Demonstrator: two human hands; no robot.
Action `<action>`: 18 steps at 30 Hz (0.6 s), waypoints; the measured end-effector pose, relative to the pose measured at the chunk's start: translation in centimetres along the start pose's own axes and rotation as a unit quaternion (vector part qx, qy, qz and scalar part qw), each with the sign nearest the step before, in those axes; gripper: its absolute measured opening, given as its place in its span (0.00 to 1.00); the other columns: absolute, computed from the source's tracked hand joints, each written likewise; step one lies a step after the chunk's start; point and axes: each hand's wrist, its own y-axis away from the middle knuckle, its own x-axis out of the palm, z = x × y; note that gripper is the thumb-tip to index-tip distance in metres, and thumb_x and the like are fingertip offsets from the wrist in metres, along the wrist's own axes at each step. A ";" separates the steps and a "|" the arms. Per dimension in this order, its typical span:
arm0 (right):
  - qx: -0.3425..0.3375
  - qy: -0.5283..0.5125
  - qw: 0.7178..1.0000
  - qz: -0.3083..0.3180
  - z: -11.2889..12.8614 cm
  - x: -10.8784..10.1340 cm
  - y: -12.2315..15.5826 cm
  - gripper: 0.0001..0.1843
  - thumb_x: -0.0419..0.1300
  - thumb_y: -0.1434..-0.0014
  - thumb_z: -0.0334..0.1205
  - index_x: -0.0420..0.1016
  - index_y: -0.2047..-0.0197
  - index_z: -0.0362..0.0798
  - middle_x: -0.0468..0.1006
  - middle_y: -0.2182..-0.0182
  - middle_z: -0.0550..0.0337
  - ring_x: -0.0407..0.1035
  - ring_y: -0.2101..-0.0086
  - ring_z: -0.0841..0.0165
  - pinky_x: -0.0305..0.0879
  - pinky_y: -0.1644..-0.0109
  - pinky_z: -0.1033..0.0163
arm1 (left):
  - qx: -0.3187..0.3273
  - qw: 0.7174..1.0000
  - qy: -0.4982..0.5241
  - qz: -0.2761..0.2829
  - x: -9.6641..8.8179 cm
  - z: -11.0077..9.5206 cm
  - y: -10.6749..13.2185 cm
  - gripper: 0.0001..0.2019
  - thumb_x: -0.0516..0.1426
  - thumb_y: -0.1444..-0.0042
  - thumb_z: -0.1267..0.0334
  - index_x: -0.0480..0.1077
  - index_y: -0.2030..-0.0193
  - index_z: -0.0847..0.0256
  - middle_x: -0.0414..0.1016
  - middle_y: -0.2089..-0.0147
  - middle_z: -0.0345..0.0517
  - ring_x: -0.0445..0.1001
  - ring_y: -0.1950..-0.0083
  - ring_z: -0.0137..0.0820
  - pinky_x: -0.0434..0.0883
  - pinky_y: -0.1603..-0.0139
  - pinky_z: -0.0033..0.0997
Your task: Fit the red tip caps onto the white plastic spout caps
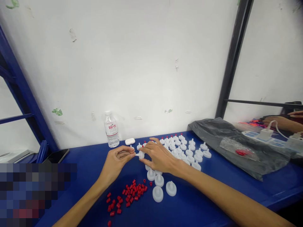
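Our left hand [116, 159] and right hand [159, 155] pinch a white nozzle [141, 154] between fingers [129, 156]; blue tabletop [219, 175] separates other nozzles [189, 153] from the edge of a grey bag [243, 162].

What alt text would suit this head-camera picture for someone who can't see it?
A person's right hand holds a white nozzle piece sideways over a blue table, with the left hand at its narrow tip. Loose red caps lie nearby, and more white pieces, some red-tipped, stand around. A labelled clear bottle stands by the wall.
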 end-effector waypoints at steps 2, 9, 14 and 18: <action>-0.002 -0.002 1.000 -0.007 0.0 0.1 0.0 0.16 0.63 0.36 0.44 0.76 0.49 0.45 0.82 0.61 0.53 0.74 0.58 0.62 0.51 0.35 0.48 | 0.003 1.000 0.003 0.002 0.1 0.0 0.0 0.15 0.70 0.55 0.56 0.76 0.64 0.62 0.82 0.61 0.46 0.81 0.56 0.39 0.76 0.51 0.35; -0.044 -0.025 0.997 -0.055 -0.2 0.3 0.1 0.16 0.61 0.35 0.46 0.75 0.48 0.46 0.81 0.60 0.55 0.73 0.56 0.63 0.54 0.37 0.50 | -0.009 0.998 0.064 0.025 -0.2 -0.1 0.0 0.16 0.71 0.54 0.60 0.77 0.59 0.61 0.79 0.61 0.43 0.78 0.59 0.32 0.75 0.55 0.29; -0.069 -0.088 0.989 -0.094 -0.1 0.1 0.1 0.19 0.62 0.35 0.44 0.71 0.42 0.51 0.78 0.54 0.56 0.70 0.52 0.63 0.58 0.39 0.52 | -0.078 0.970 0.203 0.107 -0.7 -0.7 0.5 0.31 0.70 0.51 0.65 0.69 0.39 0.53 0.76 0.49 0.47 0.76 0.52 0.34 0.73 0.50 0.33; -0.070 -0.097 0.988 -0.098 0.3 -0.4 0.2 0.19 0.63 0.36 0.42 0.73 0.42 0.55 0.71 0.47 0.53 0.65 0.48 0.62 0.63 0.43 0.53 | -0.097 0.935 0.256 0.226 -0.5 -0.7 0.8 0.30 0.68 0.47 0.64 0.68 0.37 0.58 0.77 0.49 0.52 0.74 0.46 0.41 0.69 0.42 0.42</action>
